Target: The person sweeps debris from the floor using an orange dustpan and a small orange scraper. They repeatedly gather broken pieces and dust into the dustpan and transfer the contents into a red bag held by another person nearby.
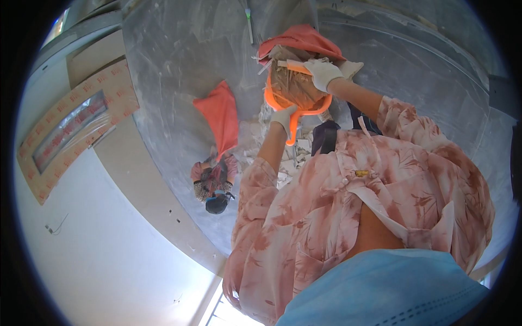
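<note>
My left hand [284,118], in a white glove, grips an orange plastic dustpan [293,126] near the base of its handle. The pan is heaped with dusty rubble and torn, paper-like debris [297,87]. Over the pan's right side is my right hand [325,73], also gloved, closed around an orange tool [297,66] with a pale end, perhaps a scraper or brush. Its far part lies across the debris. Just beyond the pan rests a red woven sack [304,40], its mouth close to the debris.
Broken pale pieces [291,161] litter the grey floor below the pan. At left, a co-worker in a dark cap [217,203] holds another red sack [222,116]. A green-and-grey long-handled tool [249,24] lies farther off. A film-covered panel [77,126] is at the left wall.
</note>
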Demonstrator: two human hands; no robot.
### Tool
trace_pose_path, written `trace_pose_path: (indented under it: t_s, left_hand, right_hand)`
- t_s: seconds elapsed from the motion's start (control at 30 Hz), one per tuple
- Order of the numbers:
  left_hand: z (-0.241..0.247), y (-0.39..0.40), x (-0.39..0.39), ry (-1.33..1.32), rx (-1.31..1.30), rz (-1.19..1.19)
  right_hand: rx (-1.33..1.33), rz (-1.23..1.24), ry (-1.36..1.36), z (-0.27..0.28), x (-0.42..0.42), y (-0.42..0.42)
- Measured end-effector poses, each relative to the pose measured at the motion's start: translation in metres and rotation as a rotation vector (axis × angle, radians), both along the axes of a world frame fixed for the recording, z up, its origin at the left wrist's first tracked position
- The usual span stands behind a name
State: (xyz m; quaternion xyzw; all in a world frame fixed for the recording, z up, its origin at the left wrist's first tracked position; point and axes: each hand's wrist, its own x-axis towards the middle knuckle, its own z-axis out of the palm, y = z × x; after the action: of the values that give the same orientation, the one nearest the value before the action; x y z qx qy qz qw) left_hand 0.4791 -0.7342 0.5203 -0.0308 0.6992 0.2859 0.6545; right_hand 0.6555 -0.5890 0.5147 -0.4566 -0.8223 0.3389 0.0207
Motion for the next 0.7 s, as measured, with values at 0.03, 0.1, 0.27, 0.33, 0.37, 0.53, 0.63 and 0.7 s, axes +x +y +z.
trace_pose_path:
  t_s: [0.03,0.1,0.27,0.33,0.37,0.53,0.63,0.7]
  left_hand:
    - [0.001,0.001,0.0,-0.001,0.003,-0.005]
    - [0.002,0.004,-0.001,-0.008,-0.001,-0.043]
    - [0.008,0.017,-0.005,0.021,-0.061,-0.15]
    - [0.012,0.023,-0.005,-0.038,-0.096,-0.143]
    - [0.014,0.026,-0.005,-0.038,-0.111,-0.125]
    - [0.03,0.042,0.0,-0.066,-0.108,-0.109]
    - [0.039,0.049,-0.003,-0.063,-0.089,-0.185]
    - [0.041,0.052,-0.007,0.006,-0.132,-0.24]
  right_hand:
    - [-0.03,-0.01,-0.005,0.0,0.001,0.0]
    - [-0.065,-0.029,-0.031,-0.001,0.002,-0.001]
    - [-0.12,-0.096,-0.075,-0.021,-0.003,0.01]
    - [-0.144,-0.101,-0.134,-0.033,-0.008,0.017]
    - [-0.149,-0.107,-0.16,-0.039,-0.01,0.021]
    - [-0.205,-0.063,-0.238,-0.059,-0.014,0.031]
    - [-0.224,-0.03,-0.255,-0.061,-0.012,0.031]
    - [-0.249,-0.054,-0.217,-0.059,-0.011,0.032]
